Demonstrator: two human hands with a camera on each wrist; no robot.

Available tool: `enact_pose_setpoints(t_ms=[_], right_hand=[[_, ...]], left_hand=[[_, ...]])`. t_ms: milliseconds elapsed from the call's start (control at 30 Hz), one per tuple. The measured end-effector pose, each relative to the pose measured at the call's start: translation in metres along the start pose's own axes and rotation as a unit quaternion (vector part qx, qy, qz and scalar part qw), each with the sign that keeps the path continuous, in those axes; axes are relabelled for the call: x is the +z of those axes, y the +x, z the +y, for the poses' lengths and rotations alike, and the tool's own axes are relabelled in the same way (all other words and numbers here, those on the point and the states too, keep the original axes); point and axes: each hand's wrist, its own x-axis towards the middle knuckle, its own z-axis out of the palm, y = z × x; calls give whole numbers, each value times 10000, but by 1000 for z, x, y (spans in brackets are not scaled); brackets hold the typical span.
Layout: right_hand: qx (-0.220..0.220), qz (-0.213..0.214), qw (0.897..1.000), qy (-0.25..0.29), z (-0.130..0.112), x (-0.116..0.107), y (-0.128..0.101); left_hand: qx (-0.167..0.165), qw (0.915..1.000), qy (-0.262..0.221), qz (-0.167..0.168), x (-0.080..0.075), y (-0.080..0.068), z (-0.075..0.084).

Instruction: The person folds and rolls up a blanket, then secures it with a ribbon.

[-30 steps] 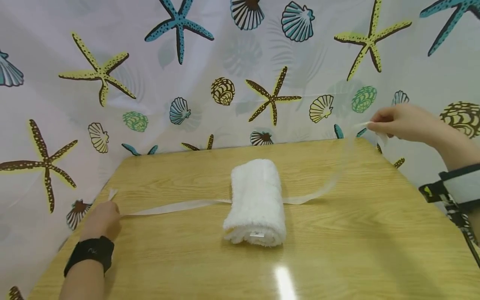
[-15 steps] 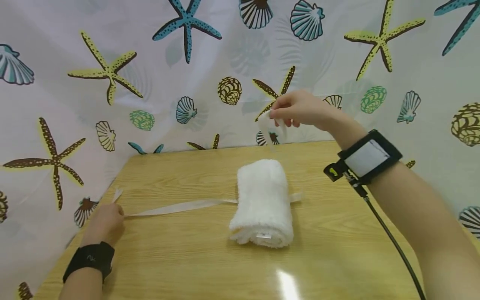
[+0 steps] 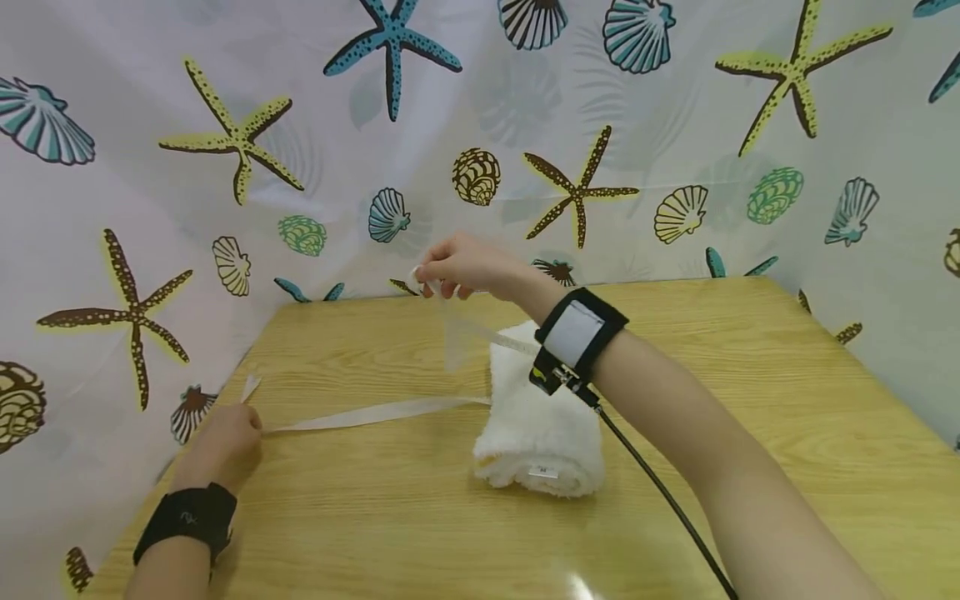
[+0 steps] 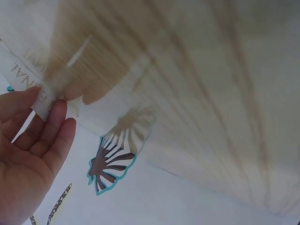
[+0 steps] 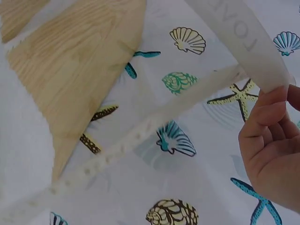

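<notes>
Head view: a light wooden tabletop (image 3: 750, 400) stands against a white curtain printed with starfish and shells (image 3: 225, 100). A rolled white towel (image 3: 540, 433) lies at centre, bare wood all around. The right hand (image 3: 457, 268), at 11 o'clock from it, pinches a sheer white ribbon (image 3: 375, 412); the left hand (image 3: 221, 442) at 9 o'clock pinches its other end.

Left wrist view: the ribbon's letters are partly hidden.

Right wrist view: the ribbon's lettering is illegible.
</notes>
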Motion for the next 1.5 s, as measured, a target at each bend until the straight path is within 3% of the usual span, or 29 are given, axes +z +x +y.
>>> enact_pose_setpoints(t_ms=[233, 300, 433, 567, 767, 867, 1067, 1233, 1333, 1500], right_hand=[[411, -88, 9984, 377, 22, 39, 35], [511, -371, 9973, 369, 31, 45, 39], [525, -1406, 9882, 310, 41, 52, 40], [506, -2017, 9780, -169, 42, 58, 39], [386, -2279, 9676, -1013, 38, 60, 38], [259, -2162, 9690, -1171, 37, 51, 31], [55, -1696, 9805, -993, 45, 17, 4], [46, -982, 9889, -1114, 61, -22, -36], [280, -520, 9893, -1331, 75, -44, -61], [562, 19, 9881, -1431, 106, -70, -105]], left_hand=[[-95, 9999, 42, -100, 2, -7, 5], [-117, 9999, 31, -89, 3, -9, 7], [-137, 9999, 14, -23, 3, -10, 8], [-219, 9997, -81, -83, 4, -11, 9], [-213, 9996, -113, -128, 1, -11, 14], [-185, 9997, -95, -126, 1, -10, 16], [-90, 9998, -124, -133, 3, -9, 14], [43, 9998, -50, -174, -3, -11, 11], [93, 9997, 140, -162, -8, -11, 10], [-109, 9994, 147, -279, -15, -13, 13]])
